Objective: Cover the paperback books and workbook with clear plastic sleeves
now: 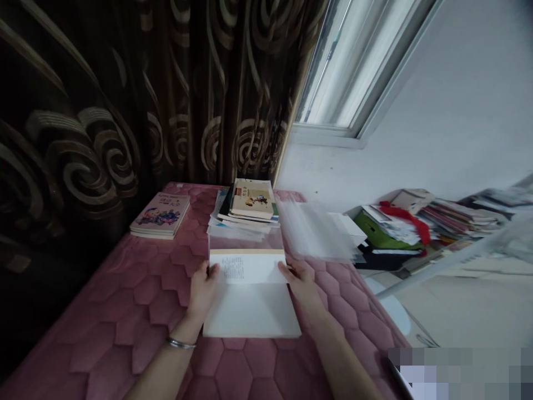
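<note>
A pale book (pixel 251 308) lies on the pink quilted mattress (pixel 137 300) in front of me. A translucent plastic cover sheet (pixel 245 244) rises from its far end. My left hand (pixel 202 289) grips the book's left edge, with the thumb on the printed page. My right hand (pixel 300 282) holds the right edge, fingers curled over it. A silver bracelet (pixel 181 344) circles my left wrist. Just beyond the book stands a stack of books (pixel 250 208).
A pink children's book (pixel 161 215) lies at the far left of the mattress. Dark patterned curtains (pixel 125 94) hang behind, beside a window (pixel 353 66). Right of the mattress sit blurred clear sheets (pixel 316 230) and a cluttered pile of books and papers (pixel 420 222).
</note>
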